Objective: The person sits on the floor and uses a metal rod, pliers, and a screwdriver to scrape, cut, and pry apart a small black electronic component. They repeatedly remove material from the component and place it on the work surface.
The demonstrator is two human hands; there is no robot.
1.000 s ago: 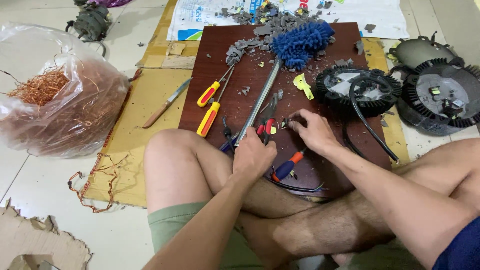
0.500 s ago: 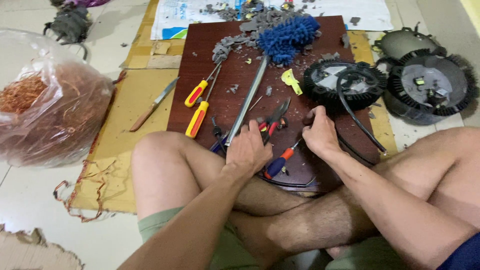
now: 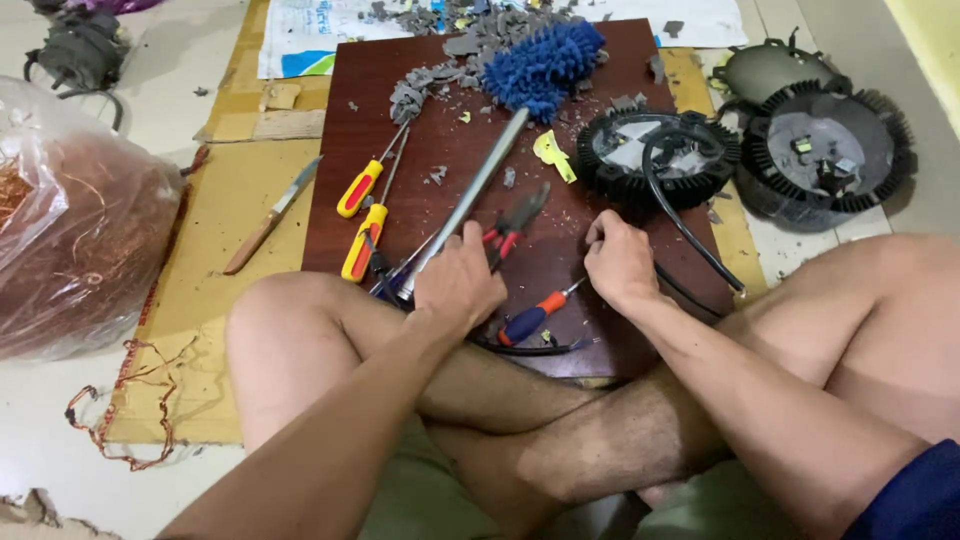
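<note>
A dark reddish-brown wooden board [image 3: 600, 330] is laid on flattened yellow-brown cardboard [image 3: 215, 260], which is spread over a pale tiled floor [image 3: 40, 440]; the board is taken as the landmark. On its near edge the left hand [image 3: 458, 285] is closed around red-handled pliers [image 3: 510, 225], whose dark jaws are pointed toward the board's far side; the right hand [image 3: 620, 262] is set just right of it, fingertips pressed together on something too small to be told. A blue-and-orange-handled screwdriver [image 3: 535, 318] is lain between the two hands; a long grey metal rod [image 3: 470, 200] is run from beside the left hand up to a fluffy blue duster head [image 3: 545, 65] at the board's far edge, where grey plastic fragments [image 3: 430, 80] are scattered. Two yellow-and-red-handled screwdrivers [image 3: 362, 215] are lain on the board's left part; a wooden-handled knife [image 3: 270, 215] is on the cardboard left of the board; a clear plastic bag of copper wire [image 3: 85, 220] is farther left. A black round finned housing [image 3: 655, 155] is set on the board's right part.
</note>
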